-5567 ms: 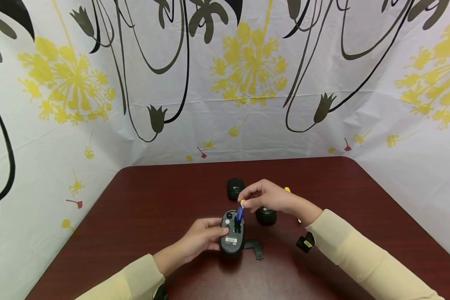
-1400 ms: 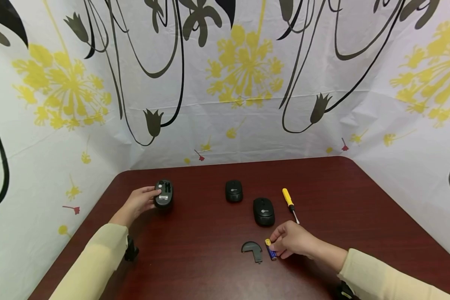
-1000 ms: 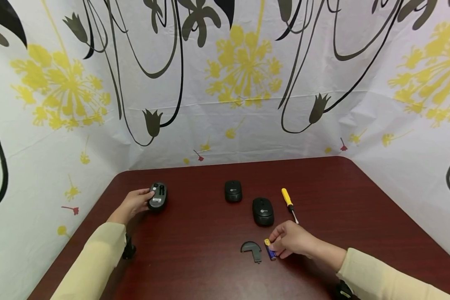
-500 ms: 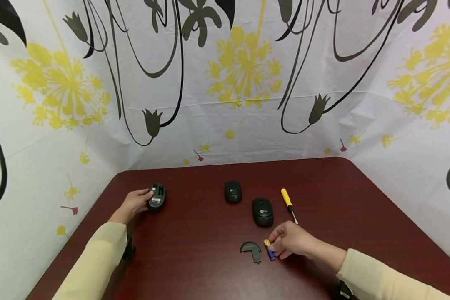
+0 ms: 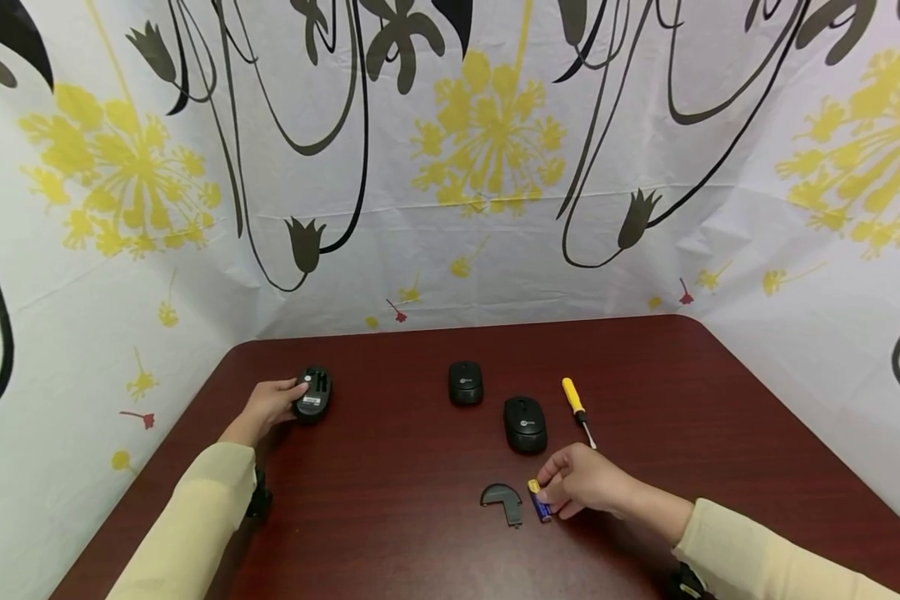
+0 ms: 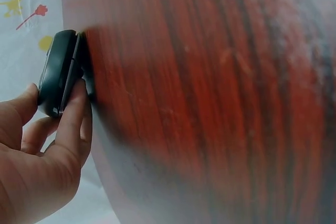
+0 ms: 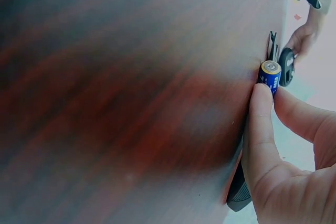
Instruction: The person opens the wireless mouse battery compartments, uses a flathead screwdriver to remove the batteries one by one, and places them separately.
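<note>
At the far left of the table, my left hand (image 5: pixel 268 406) holds a black computer mouse (image 5: pixel 313 393) with its underside up and a dark open battery slot showing. The left wrist view has this mouse (image 6: pixel 56 74) edge-on, thumb on one face and fingers on the other. Near the front right, my right hand (image 5: pixel 581 482) pinches a blue and yellow battery (image 5: pixel 536 500) between thumb and fingertips, low at the tabletop. The battery (image 7: pixel 269 77) shows one end in the right wrist view. A dark curved battery cover (image 5: pixel 504 500) lies just left of it.
Two more black mice, one at the back (image 5: pixel 466 383) and one nearer (image 5: pixel 526 425), sit right side up mid-table. A yellow-handled screwdriver (image 5: pixel 573 400) lies to their right. Patterned fabric (image 5: pixel 420 250) hangs around the table's far and side edges.
Earlier my hands were together mid-table, the right holding a battery at the mouse's slot. The mouse has since moved far left and the battery down beside the cover. Both hands are now nearly still.
</note>
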A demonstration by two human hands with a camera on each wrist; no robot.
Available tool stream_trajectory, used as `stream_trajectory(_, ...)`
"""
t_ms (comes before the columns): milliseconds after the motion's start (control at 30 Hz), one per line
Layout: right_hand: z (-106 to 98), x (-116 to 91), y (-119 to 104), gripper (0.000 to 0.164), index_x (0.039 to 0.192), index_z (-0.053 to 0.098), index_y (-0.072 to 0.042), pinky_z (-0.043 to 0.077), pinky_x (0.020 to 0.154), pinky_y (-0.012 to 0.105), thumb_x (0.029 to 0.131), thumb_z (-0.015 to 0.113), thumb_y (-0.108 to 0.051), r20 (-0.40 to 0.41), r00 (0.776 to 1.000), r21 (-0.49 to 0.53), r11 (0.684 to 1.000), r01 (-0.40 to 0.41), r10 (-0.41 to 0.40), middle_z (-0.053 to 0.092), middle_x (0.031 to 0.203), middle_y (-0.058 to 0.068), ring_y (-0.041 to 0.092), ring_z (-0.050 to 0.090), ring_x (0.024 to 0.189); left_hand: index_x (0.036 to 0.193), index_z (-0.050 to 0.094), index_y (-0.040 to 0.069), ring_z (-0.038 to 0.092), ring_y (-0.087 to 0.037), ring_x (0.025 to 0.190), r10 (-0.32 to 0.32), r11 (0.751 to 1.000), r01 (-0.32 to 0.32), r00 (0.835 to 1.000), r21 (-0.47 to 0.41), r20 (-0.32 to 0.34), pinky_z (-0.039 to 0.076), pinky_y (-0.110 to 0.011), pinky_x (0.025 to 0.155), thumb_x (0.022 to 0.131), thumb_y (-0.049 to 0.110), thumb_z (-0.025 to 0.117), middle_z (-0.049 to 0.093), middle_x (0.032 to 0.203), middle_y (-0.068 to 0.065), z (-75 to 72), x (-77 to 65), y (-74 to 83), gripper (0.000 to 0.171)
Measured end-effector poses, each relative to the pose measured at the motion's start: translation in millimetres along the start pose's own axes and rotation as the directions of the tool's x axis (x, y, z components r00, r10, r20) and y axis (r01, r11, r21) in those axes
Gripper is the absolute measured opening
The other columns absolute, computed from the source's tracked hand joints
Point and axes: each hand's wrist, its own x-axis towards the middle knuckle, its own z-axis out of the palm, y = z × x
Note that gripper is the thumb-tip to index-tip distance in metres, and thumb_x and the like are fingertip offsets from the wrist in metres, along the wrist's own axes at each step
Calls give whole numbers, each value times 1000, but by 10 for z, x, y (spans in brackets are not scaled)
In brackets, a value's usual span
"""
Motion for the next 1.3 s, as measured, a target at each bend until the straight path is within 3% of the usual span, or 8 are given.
stream_trajectory(267,5,2,3,17,95,63,9,58,60,38,84,73,0,2,1000,5,1000,9,-9,68,80,10,22,67,71,148,29,-7,47,-43,124,39,997,-36,998,61,-46,50,-44,91,102,22,52,30,146,-34,-8,-24,-39,58)
stream_trajectory(867,-2,6,-3,17,97,63,9,58,62,38,85,71,2,7,1000,10,1000,-10,10,67,81,11,22,67,73,144,35,-10,46,-44,124,88,990,-80,994,116,-64,48,-48,94,99,18,58,34,144,-34,-14,-67,-26,59)
stream_trajectory(1300,-7,9,2,17,97,62,10,58,62,39,85,71,2,18,1000,11,1000,0,0,67,81,11,23,67,74,145,34,-10,41,-47,126,72,992,-65,996,110,-58,49,-46,92,99,19,59,35,144,-33,-49,-88,-9,60)
